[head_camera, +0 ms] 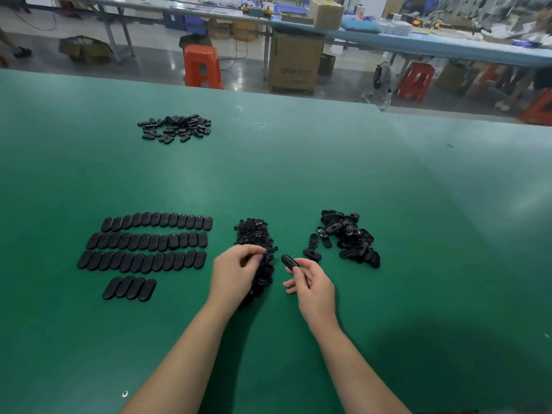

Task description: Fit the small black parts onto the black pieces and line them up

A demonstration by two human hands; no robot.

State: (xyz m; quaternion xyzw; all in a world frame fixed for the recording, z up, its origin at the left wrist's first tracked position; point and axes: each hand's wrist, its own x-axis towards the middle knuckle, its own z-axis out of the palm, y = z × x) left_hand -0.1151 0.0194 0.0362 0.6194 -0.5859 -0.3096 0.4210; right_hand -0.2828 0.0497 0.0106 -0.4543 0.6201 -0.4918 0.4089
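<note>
On the green table (298, 174), my right hand (310, 285) pinches one oval black piece (289, 262) by its end, lifted just above the surface. My left hand (236, 270) reaches into the heap of small black parts (254, 234), fingers curled and pinching at its near edge; whether a part is between the fingertips is hidden. Loose oval black pieces lie in a pile (349, 237) to the right. Rows of oval pieces (149, 246) are lined up side by side at the left, the nearest row short.
A second heap of black ovals (176, 128) lies far back on the left. A few stray ovals (313, 246) sit between the two near heaps. Beyond the table's far edge stand red stools (203, 67), cardboard boxes (294, 62) and a fan (380, 82).
</note>
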